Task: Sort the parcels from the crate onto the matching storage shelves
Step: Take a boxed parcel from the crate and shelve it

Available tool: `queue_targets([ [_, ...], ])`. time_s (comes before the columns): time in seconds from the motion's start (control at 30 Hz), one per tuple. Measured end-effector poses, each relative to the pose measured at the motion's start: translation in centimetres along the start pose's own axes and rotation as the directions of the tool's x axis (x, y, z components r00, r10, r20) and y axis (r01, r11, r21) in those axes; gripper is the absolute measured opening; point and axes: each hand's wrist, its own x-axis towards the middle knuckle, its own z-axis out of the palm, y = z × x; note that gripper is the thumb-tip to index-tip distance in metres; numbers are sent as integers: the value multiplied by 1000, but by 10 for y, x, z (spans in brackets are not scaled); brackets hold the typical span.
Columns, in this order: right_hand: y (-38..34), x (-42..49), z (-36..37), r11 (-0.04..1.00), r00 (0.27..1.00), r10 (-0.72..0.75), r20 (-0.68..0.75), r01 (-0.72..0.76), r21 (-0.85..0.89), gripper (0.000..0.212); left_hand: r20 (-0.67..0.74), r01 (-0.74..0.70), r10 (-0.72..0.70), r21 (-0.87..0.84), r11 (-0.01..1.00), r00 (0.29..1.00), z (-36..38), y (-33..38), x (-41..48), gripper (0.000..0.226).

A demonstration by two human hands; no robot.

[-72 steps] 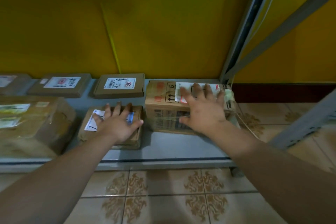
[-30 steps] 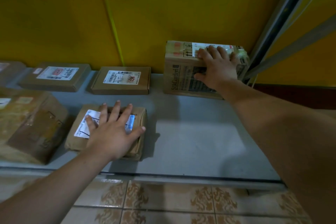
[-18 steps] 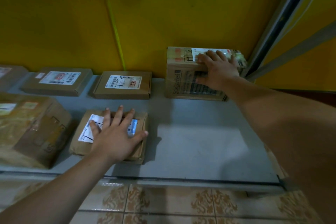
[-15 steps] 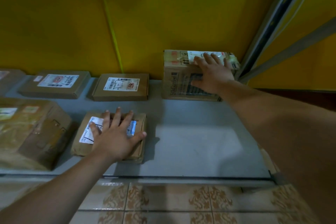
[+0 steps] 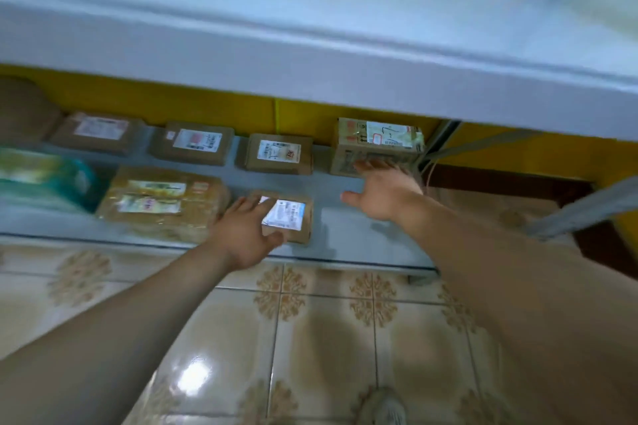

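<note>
Two spread, empty hands reach over the bottom shelf (image 5: 348,228) at mid-frame: left hand (image 5: 241,235) beside the small front parcel (image 5: 290,217), right hand (image 5: 385,195) before the tall box (image 5: 376,145), four flat parcels behind.

Brown cardboard parcels with white printed labels (image 5: 274,152) sit on a pale grey metal shelf (image 5: 359,231) against a bright yellow wall (image 5: 207,110). The glossy beige floor tiles (image 5: 321,348) carry tan ornamental medallion motifs.
</note>
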Motion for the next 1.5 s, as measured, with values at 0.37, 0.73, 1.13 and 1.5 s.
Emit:
queue_targets([
  [0.37, -147, -231, -167, 971, 971, -238, 31, 239, -12, 77, -64, 123, -121, 30, 992, 991, -195, 13, -293, 72],
  [0.73, -371, -354, -332, 840, 811, -541, -223, 505, -198, 71, -365, 272, -245, 24, 962, 898, -366, -74, -526, 68],
  [1.13, -705, -410, -368, 704, 644, -709, -287, 671, -234, 72, -451, 507, -501, -117, 854, 739, -464, -319, -707, 71],
  [1.5, -915, -348, -371, 613, 551, -788, -275, 747, -258, 75, -470, 557, -577, -199, 807, 668, -520, -500, -705, 71],
])
